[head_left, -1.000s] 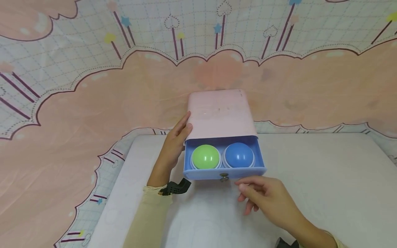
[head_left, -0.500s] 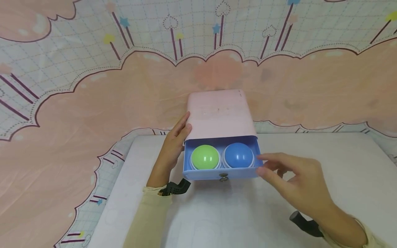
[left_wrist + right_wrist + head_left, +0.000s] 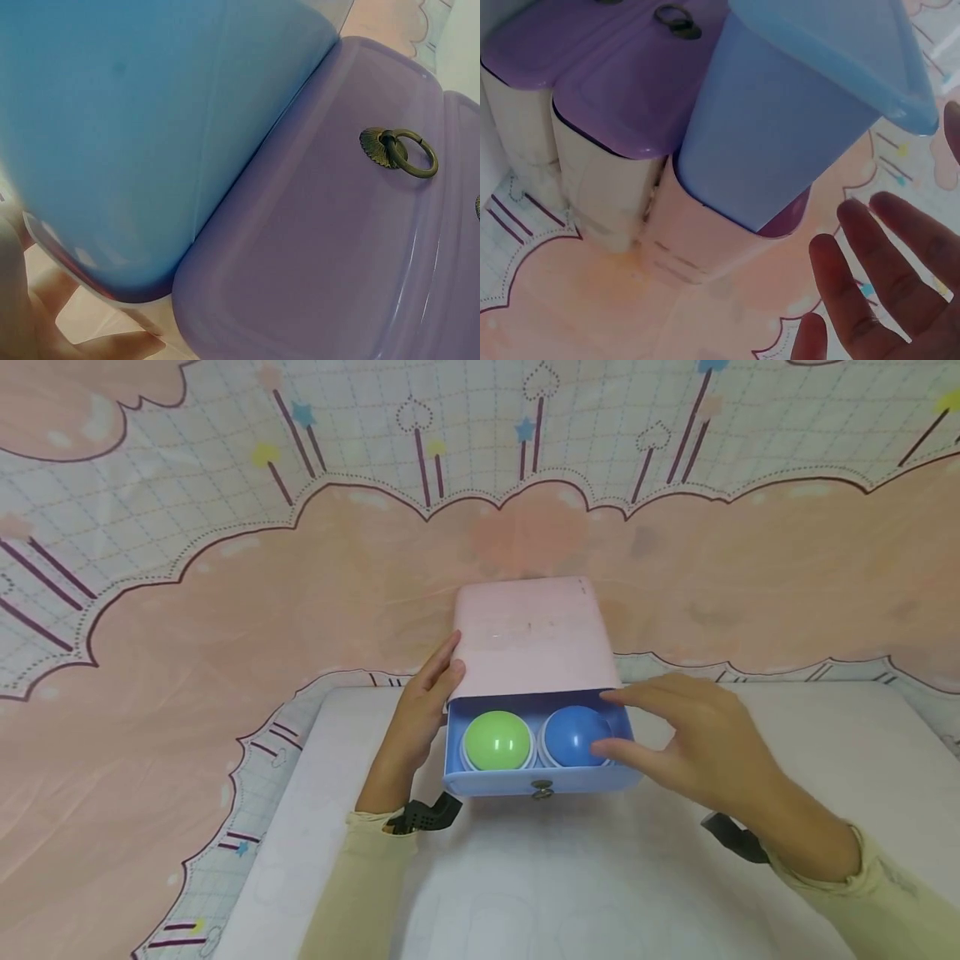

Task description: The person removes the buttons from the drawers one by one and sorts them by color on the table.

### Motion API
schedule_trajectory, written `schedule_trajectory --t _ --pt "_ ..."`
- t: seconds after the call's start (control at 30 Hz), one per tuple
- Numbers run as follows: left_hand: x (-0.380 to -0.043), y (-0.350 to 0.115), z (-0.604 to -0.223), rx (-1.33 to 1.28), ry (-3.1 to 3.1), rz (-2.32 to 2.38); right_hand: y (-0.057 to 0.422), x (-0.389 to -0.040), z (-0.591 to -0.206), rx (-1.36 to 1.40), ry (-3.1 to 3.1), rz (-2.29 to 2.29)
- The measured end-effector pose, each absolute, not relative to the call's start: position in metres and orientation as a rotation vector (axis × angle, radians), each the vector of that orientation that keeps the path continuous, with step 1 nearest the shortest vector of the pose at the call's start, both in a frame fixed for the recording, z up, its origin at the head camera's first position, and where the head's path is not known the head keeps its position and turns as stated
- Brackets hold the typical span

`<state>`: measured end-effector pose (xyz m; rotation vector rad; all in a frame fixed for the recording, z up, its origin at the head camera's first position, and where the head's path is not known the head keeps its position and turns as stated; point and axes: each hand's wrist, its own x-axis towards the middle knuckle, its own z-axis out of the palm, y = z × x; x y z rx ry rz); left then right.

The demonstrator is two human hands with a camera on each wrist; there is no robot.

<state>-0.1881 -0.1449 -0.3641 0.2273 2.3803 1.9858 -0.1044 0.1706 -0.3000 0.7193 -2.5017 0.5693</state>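
Observation:
A small drawer chest with a pink top (image 3: pixel 536 635) stands on the table, its blue top drawer (image 3: pixel 491 783) pulled out. Inside lie a green ball (image 3: pixel 497 740) on the left and a blue ball (image 3: pixel 573 735) on the right, each with a pale rim round it. My left hand (image 3: pixel 420 714) rests along the chest's left side with fingers extended. Over the drawer's right end, my right hand (image 3: pixel 697 739) has thumb and fingers spread, the thumb overlapping the blue ball in the head view. The right wrist view shows its fingers (image 3: pixel 889 262) apart beside the drawer.
Below the pulled-out drawer are shut purple drawers (image 3: pixel 322 217), with a brass ring pull (image 3: pixel 412 154). The white tabletop (image 3: pixel 540 885) extends in front and to both sides. A patterned cloth (image 3: pixel 360 568) hangs behind.
My right hand has moved from below the drawer's front, out to the right, then up over its right end beside the blue ball. My left hand and the chest stay in place.

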Motion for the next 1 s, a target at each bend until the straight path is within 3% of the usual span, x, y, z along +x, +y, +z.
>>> schedule_trajectory --t 1.0 --pt "-0.186 -0.144 -0.365 0.216 2.423 1.960 0.145 -0.133 -0.291 0.790 -2.955 0.306"
